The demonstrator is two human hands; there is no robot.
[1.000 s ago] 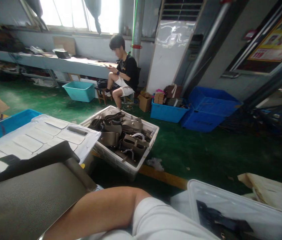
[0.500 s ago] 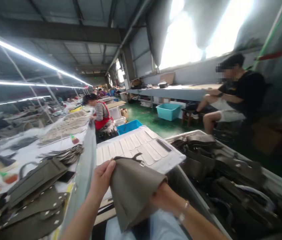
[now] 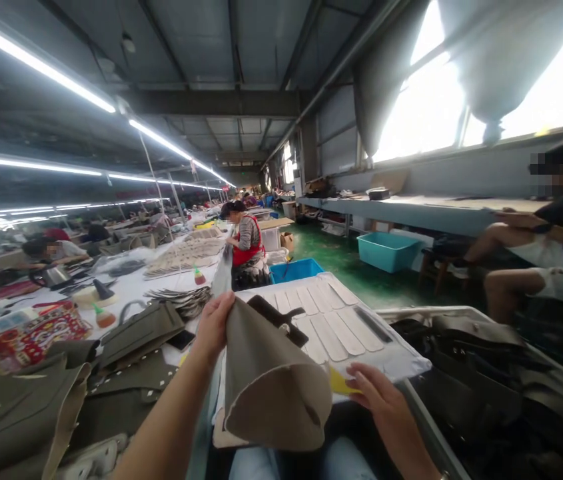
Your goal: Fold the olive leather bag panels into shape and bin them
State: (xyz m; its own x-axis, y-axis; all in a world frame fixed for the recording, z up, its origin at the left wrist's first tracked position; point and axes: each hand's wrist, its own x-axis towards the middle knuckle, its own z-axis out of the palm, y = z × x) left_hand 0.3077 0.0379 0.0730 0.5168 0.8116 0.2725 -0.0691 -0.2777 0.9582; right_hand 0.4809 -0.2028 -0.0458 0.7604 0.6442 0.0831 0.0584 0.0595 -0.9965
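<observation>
L hand (image 3: 216,323) pinches top edge of curled grey leather panel (image 3: 266,380) | R hand (image 3: 386,400) fingertips on yellow scrap (image 3: 340,383) beside panel | white board (image 3: 401,363) w/ strips behind | bin (image 3: 411,311) of bag parts at R

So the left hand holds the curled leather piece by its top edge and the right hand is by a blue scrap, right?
Not quite: it is a yellow scrap, not a blue one. The head view shows the left hand holding the curled leather piece by its top edge and the right hand by that yellow scrap, at the edge of the white sheet.
</observation>
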